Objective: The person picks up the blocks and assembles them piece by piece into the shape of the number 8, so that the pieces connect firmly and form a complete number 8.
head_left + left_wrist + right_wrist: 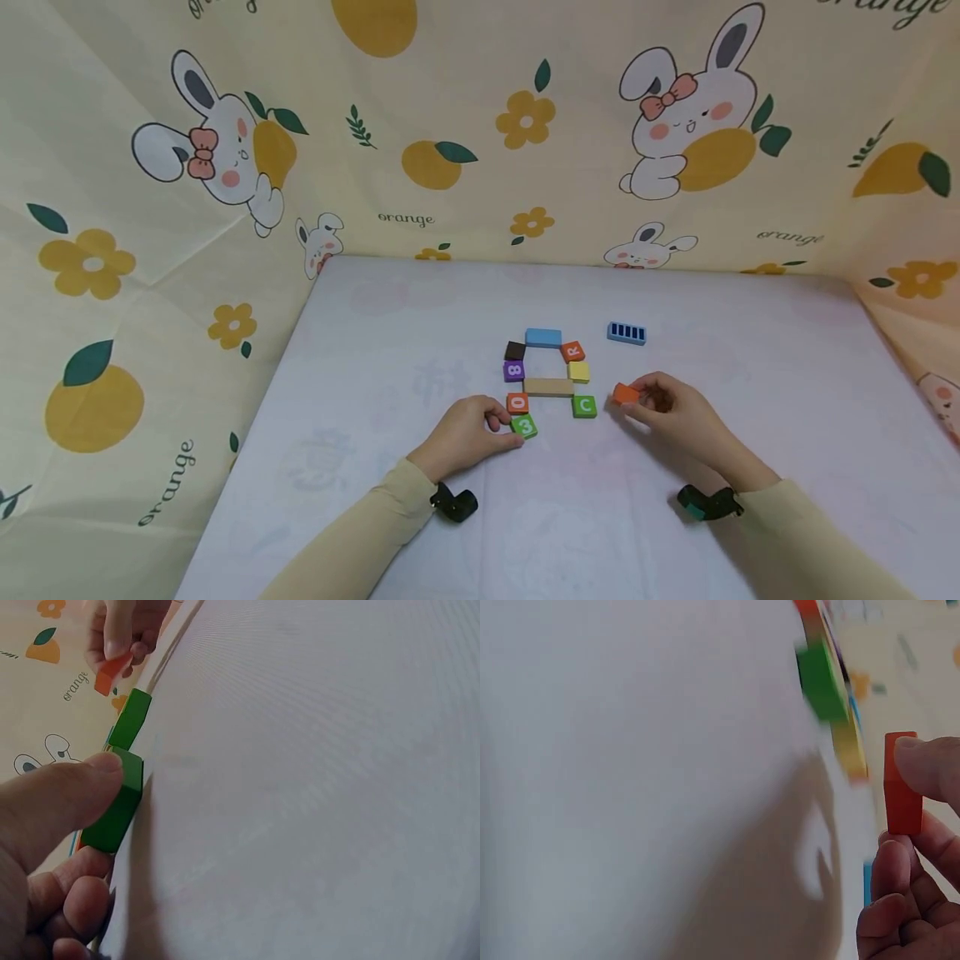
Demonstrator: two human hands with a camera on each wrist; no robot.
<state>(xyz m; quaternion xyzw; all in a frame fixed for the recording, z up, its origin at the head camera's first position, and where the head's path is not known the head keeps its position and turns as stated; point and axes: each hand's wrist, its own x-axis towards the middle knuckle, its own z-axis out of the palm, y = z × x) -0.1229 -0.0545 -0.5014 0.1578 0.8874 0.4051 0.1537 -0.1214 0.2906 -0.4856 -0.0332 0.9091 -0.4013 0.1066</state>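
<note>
My left hand (467,427) pinches a green block marked 3 (524,427) between thumb and finger at the lower left of a block outline. The left wrist view shows the thumb on top of this green block (124,814). My right hand (681,410) holds an orange block (626,394) above the table, right of the outline. Thumb and fingers grip it by its sides in the right wrist view. Nearest to it in the outline is a green block marked C (584,407). An orange block marked 0 (517,403) touches the block under my left hand.
A tan bar (548,387) crosses the outline's middle. Purple (513,371) and black (515,351) blocks form its left side, a blue bar (543,337) its top, orange R (573,351) and yellow (578,372) blocks its right. A slotted blue block (626,333) lies apart on the white table (360,350).
</note>
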